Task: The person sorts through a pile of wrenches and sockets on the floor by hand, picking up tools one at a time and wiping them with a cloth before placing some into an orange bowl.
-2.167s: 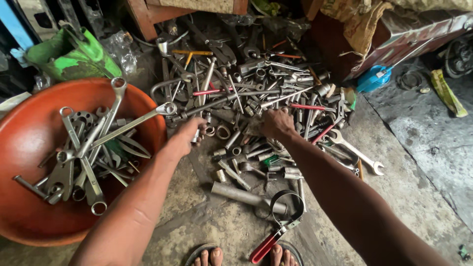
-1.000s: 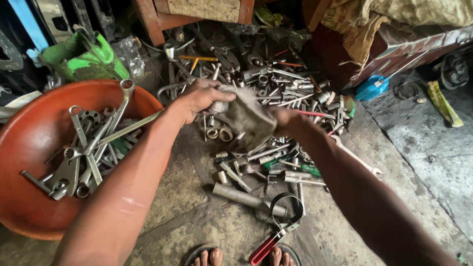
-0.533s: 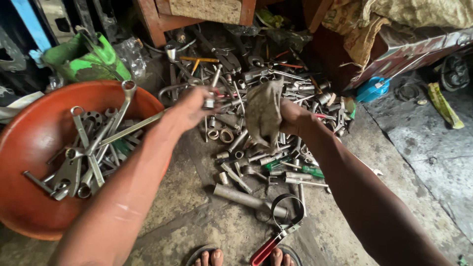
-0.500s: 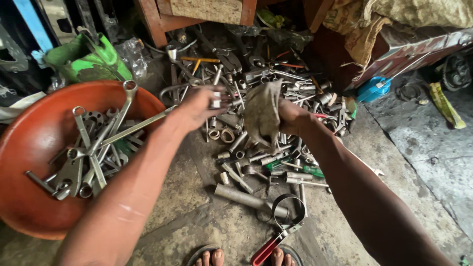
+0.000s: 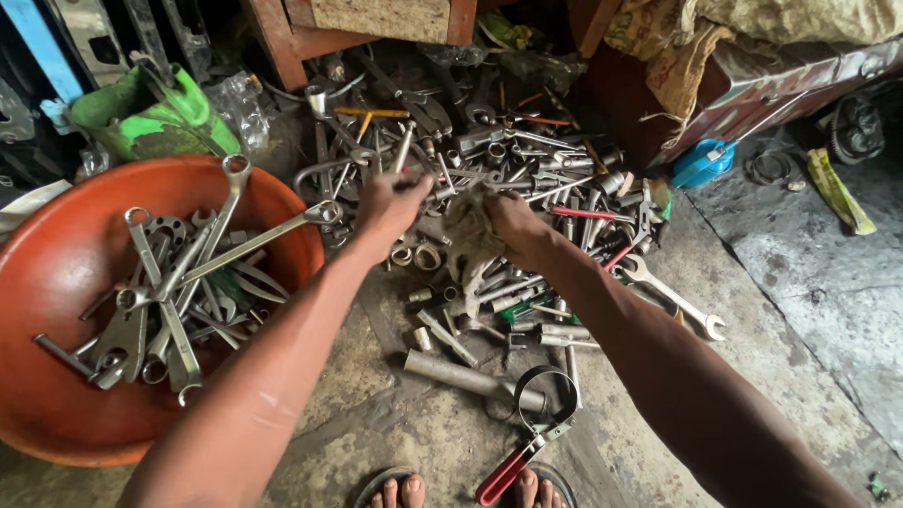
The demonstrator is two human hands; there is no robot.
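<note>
Both hands work over a heap of metal tools on the concrete floor (image 5: 423,442). The left hand (image 5: 390,202) has its fingers curled around a small metal piece at the near edge of the heap; whether the piece is a socket or a bit cannot be told, since the knuckles hide most of it. The right hand (image 5: 513,221) has its fingers closed on a grey, grimy rag (image 5: 470,249), which hangs limp from the grip and drapes down over the tools below. The two hands are close together, and the rag lies between them, just right of the left hand and slightly nearer the person, so the piece in the left fingers is a short way from the cloth.

The tool heap (image 5: 527,169) is a tangle of steel spanners, sockets and rods, dull and oily, lying at all angles. A wide red-brown basin (image 5: 56,273) sits to the left, holding long ring spanners (image 5: 165,301) laid mostly pointing away from the person. A plain steel tube (image 5: 461,376) lies nearer, its long axis running left to right, beside a band wrench with red handles (image 5: 527,433).
</note>
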